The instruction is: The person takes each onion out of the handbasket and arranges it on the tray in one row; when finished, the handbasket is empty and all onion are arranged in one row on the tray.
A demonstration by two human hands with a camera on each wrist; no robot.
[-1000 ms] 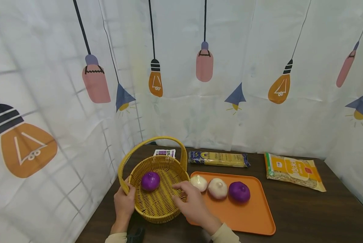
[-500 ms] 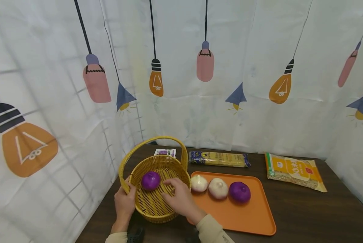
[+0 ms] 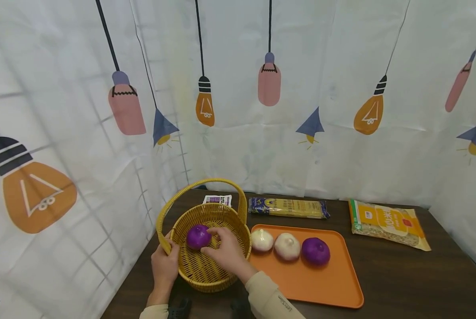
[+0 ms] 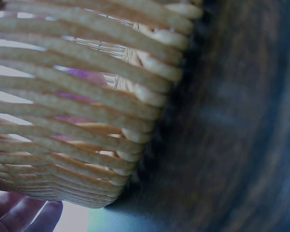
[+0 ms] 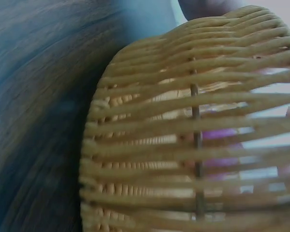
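Note:
A yellow woven basket (image 3: 206,283) with a tall arched handle stands on the table; one purple onion (image 3: 198,237) lies inside at its left. My left hand (image 3: 164,266) grips the basket's left side at the foot of the handle. In the left wrist view, fingertips (image 4: 26,215) show beside the weave (image 4: 87,111). Inside the basket, my right hand (image 3: 227,252) reaches in over the right rim, thumb and fingers spread. Its fingertips are at the onion's right edge; whether they touch cannot be told. Through the slats in the right wrist view, purple of the onion (image 5: 220,145) shows.
Right of the basket lies an orange tray (image 3: 317,288) bearing two whitish onions (image 3: 287,247) and another purple onion (image 3: 315,251). Behind are a small white-and-purple packet (image 3: 218,200), a pack of noodles (image 3: 287,208) and a yellow grain bag (image 3: 389,224). A printed curtain (image 3: 238,146) closes the back.
My right hand has moved left across the basket, from its right rim to the purple onion's side. My left hand and the basket have stayed in place.

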